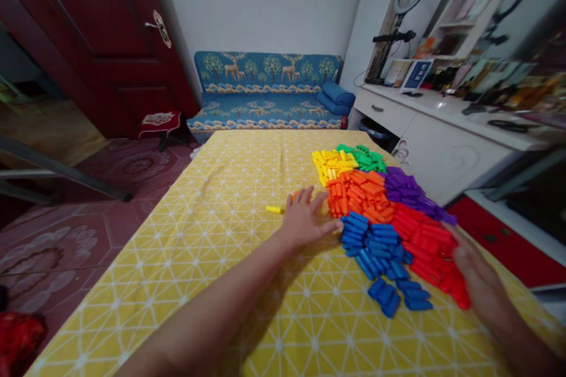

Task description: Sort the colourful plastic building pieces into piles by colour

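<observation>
My left hand (pixel 305 217) reaches over the table with its fingers spread. Just left of its fingertips lies a single yellow plastic piece (pixel 275 210), and a bit of orange shows behind the fingers. To its right is a pile of short orange plastic pieces (pixel 360 194), with a blue pile (pixel 374 244) nearer me. My right hand (pixel 477 265) is at the outer edge of the red pile (pixel 427 241), seen edge-on with fingers stretched out. Its fingertips are close to the end of the purple pile (pixel 409 191); whether they touch is unclear.
Yellow pieces (pixel 331 165) and green pieces (pixel 365 157) lie at the far side of the patterned yellow tablecloth (pixel 212 230). Beyond the table stands a blue sofa (pixel 269 94). A white dresser (pixel 424 118) is close on the right, and a red stool (pixel 160 122) stands left.
</observation>
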Demonstrator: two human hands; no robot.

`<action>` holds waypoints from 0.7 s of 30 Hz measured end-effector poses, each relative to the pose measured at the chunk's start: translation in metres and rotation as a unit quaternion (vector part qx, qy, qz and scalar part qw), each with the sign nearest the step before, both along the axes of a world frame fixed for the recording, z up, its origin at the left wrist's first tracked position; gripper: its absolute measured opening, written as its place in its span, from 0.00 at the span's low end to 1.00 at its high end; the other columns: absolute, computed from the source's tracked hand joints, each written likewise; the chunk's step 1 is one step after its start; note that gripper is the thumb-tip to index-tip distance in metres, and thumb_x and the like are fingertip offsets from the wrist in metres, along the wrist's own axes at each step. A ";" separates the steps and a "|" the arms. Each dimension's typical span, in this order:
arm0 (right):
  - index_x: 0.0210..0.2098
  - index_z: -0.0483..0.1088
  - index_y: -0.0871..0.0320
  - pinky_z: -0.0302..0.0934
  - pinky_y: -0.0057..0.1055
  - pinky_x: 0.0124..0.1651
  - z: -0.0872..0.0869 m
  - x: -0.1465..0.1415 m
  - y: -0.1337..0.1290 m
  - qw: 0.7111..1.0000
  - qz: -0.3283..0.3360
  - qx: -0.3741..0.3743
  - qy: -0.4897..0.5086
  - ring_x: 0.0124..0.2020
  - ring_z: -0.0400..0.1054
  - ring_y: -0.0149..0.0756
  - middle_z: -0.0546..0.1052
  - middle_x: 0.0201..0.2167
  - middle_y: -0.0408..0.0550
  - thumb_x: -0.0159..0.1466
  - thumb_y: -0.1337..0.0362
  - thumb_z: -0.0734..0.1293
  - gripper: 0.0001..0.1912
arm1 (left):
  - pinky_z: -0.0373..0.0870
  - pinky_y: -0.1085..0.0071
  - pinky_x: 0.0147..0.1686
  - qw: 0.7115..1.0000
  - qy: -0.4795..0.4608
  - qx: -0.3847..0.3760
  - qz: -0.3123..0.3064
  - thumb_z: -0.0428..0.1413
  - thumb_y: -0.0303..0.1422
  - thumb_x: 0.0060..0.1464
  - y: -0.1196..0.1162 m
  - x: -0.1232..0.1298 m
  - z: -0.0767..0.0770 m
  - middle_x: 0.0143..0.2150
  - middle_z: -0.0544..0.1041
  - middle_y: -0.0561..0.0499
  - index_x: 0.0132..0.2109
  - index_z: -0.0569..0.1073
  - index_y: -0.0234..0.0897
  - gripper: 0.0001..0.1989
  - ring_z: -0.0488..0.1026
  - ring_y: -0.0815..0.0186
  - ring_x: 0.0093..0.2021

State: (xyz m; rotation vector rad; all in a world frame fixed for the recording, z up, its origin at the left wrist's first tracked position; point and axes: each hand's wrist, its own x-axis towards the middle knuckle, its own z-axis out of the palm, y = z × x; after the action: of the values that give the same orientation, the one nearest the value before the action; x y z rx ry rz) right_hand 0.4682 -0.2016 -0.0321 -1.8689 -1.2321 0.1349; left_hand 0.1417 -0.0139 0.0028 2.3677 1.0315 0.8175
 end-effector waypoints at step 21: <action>0.67 0.57 0.50 0.48 0.47 0.69 0.069 -0.241 0.143 0.922 0.357 0.035 -0.145 0.70 0.49 0.45 0.58 0.68 0.47 0.68 0.45 0.57 0.32 | 0.60 0.49 0.63 0.962 -0.033 0.018 0.270 0.42 0.47 0.65 0.023 -0.130 -0.016 0.61 0.71 0.41 0.57 0.75 0.41 0.25 0.64 0.51 0.64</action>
State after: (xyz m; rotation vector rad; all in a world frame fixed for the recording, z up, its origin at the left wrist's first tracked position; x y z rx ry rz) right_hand 0.2270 -0.0583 0.0368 -1.3258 -2.0571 0.2065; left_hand 0.0117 0.0091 -0.0135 2.0856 1.6781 1.0980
